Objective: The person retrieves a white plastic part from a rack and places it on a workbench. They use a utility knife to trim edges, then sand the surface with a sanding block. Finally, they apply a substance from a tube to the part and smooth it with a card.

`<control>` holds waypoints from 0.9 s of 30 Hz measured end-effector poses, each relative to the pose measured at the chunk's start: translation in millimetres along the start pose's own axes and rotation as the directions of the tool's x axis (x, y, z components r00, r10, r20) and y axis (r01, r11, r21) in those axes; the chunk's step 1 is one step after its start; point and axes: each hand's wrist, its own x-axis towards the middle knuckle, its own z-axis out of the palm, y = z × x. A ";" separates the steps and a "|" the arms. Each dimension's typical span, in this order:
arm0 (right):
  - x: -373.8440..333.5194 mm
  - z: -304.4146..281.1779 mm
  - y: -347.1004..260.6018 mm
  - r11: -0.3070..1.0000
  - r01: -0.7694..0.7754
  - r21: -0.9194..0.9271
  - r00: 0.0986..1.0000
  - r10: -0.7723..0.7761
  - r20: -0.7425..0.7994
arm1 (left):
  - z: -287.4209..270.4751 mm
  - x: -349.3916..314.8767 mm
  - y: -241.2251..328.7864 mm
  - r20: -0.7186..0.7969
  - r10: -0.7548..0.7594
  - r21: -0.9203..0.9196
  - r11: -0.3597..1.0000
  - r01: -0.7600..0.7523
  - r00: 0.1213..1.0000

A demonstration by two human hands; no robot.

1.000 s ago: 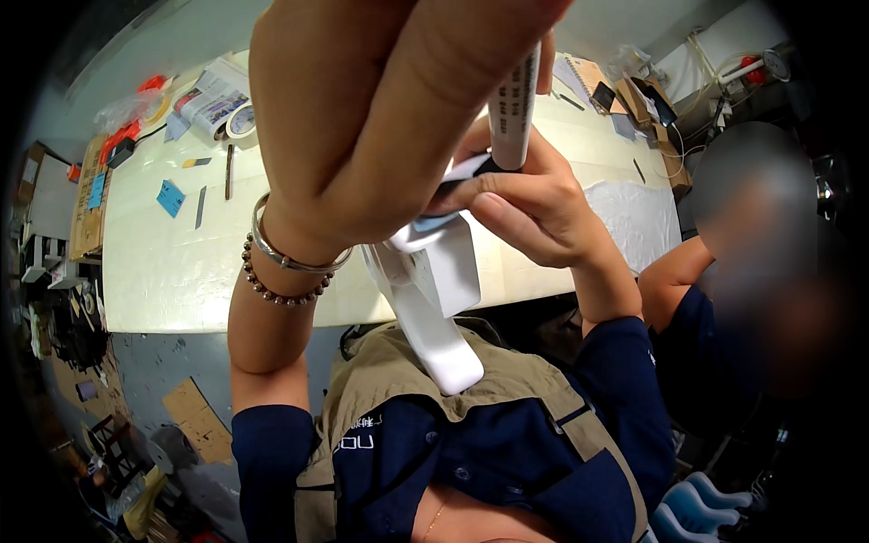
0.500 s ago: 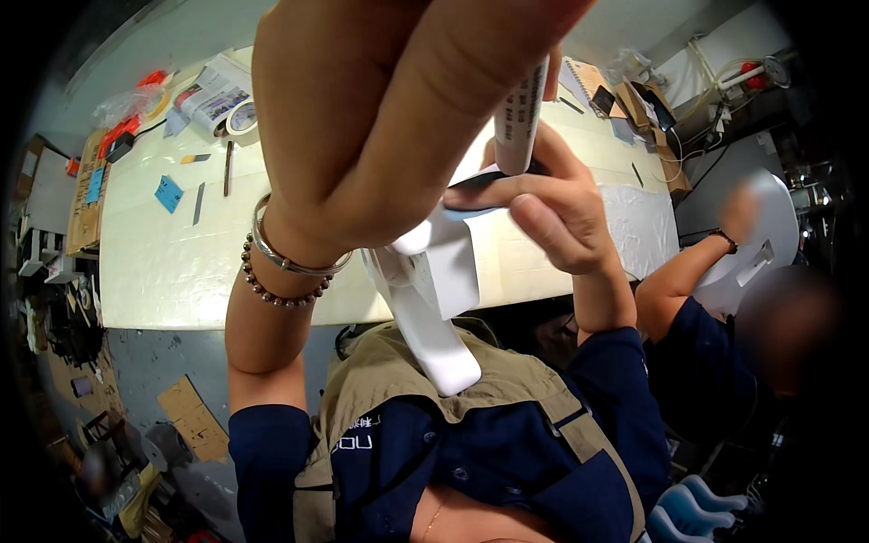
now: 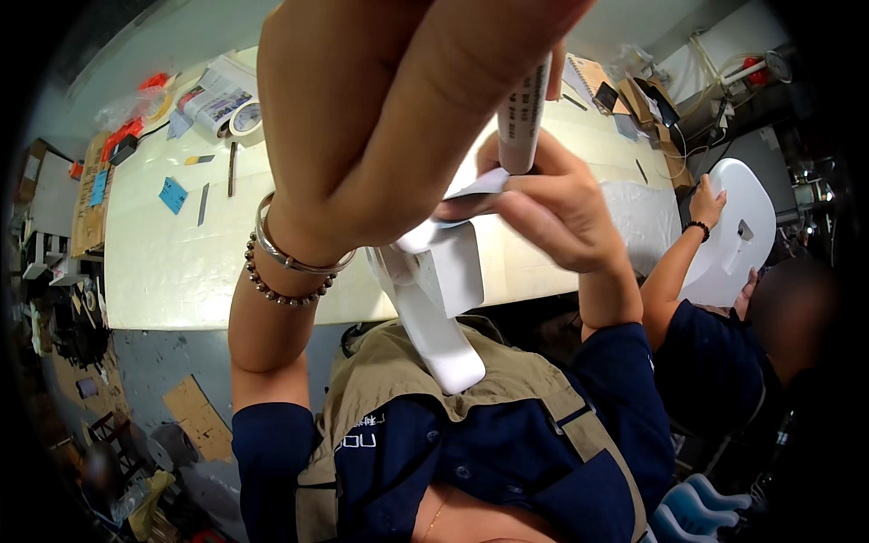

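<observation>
My left hand (image 3: 407, 136) is raised close to the camera, its fingers curled round a white pen-shaped tube (image 3: 520, 131) with dark printing. Just beyond the tube's lower end, my right hand (image 3: 566, 204) pinches a small bent sheet (image 3: 478, 188), pale on one side and dark on the other, like sandpaper. A white moulded plastic piece (image 3: 439, 339) leans at a slant from the table edge to my apron. Its upper part is hidden behind my left hand. Both hands are over the near side of the table.
The pale covered table (image 3: 163, 281) carries a tape roll (image 3: 245, 119), a newspaper (image 3: 217, 95), a blue sheet (image 3: 173, 195), a thin strip (image 3: 203, 204) and a brown stick (image 3: 232, 170). At right, a co-worker (image 3: 701, 353) holds a white panel (image 3: 738, 226). Boxes (image 3: 665, 118) stand behind.
The small sheet in my right hand has turned and now shows more of its pale side. The co-worker's hand has come to rest on the white panel, which has moved left and down.
</observation>
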 end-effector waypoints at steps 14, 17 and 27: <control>5.5 -1.2 8.6 0.998 0.013 0.059 0.999 -0.011 -0.041 | 8.9 9.9 -6.7 -0.018 -0.010 -0.014 1.000 0.010 1.000; 15.1 5.7 13.5 0.992 0.075 -0.097 0.991 -0.085 -0.103 | 6.6 10.5 -12.0 0.004 0.011 0.016 1.000 -0.011 1.000; -45.0 13.4 192.8 0.908 -0.403 0.113 0.854 0.418 -0.310 | 12.2 18.5 -14.6 0.005 -0.007 0.134 0.991 0.007 1.000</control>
